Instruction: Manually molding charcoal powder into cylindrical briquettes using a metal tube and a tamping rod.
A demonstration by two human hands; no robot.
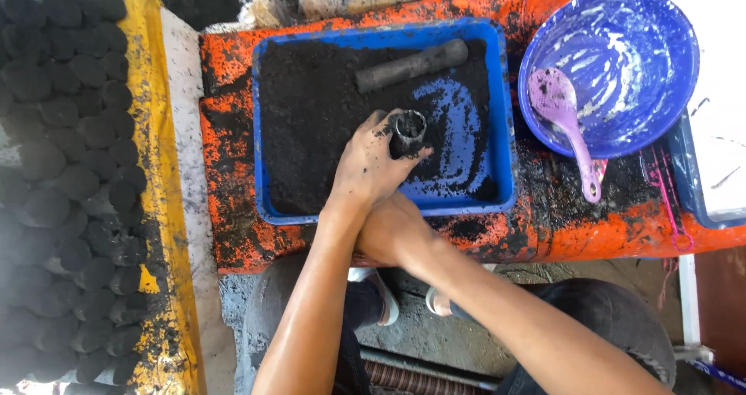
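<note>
My left hand [371, 166] is blackened and wraps around a short dark tube mould [409, 128] that stands upright in the black powder [311, 115] of a blue rectangular tray [506, 131]. My right hand [392, 232] lies at the tray's near rim, tucked under my left wrist, with its fingers hidden. A dark cylindrical rod [412, 65] lies on the powder at the back of the tray. To the right of the mould the blue tray floor is scraped bare.
The tray sits on an orange, soot-smeared surface [233, 232]. At the right stands a round blue bowl [622, 61] streaked white, with a purple spoon [567, 123] over its rim. Several round black briquettes [70, 170] lie in rows on a yellow sheet [151, 92] at the left.
</note>
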